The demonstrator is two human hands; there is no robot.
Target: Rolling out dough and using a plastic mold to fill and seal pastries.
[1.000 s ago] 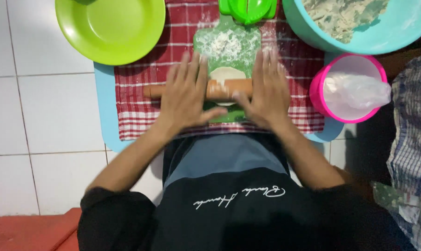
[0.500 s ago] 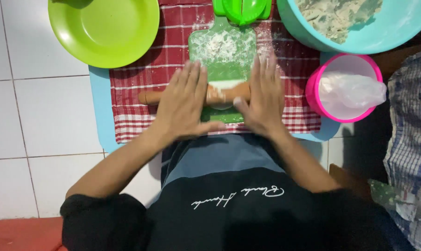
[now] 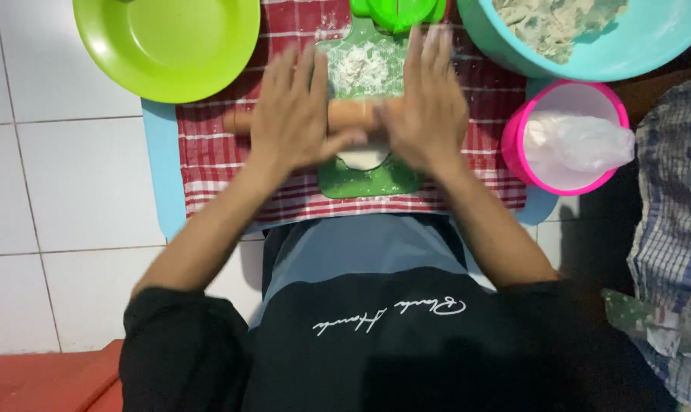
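Now pressing flat on a wooden rolling pin (image 3: 353, 113): left hand (image 3: 296, 114) with palm down and fingers spread, lying open over the pin's left half, not gripping; right hand (image 3: 429, 107) likewise flat and open over the right half, fingers pointing to 12 o'clock, slightly blurred. Pin lying crosswise, 9 to 3 o'clock, its left end (image 3: 235, 122) sticking out past the left hand. Resting on a small green board (image 3: 368, 179), with a pale disc of dough (image 3: 364, 158) showing just under the pin at 6 o'clock, between the two wrists. Loose white flour (image 3: 357, 67) lying on the board at 12 o'clock from the pin, between the fingertips.

Board sitting on a red-and-white checked cloth (image 3: 208, 152), the cloth itself spreading over a light blue mat (image 3: 159, 168) on white floor tiles (image 3: 63, 191). Touching the board's far end at 12 o'clock, a bright green plastic tool (image 3: 395, 11), cut off by the frame edge. Lying at 10 o'clock from the hands, a lime green plate (image 3: 170, 46), partly on the cloth. Standing at 2 o'clock, a big teal bowl (image 3: 650, 46) holding crumbly dough (image 3: 559, 23). Sitting at 3 o'clock, just beside the cloth, a pink tub (image 3: 517, 149) with a clear plastic bag (image 3: 578, 141) inside. Showing at 4 o'clock, blue checked fabric (image 3: 673, 244); at 7 o'clock, a strip of red floor (image 3: 48, 378).
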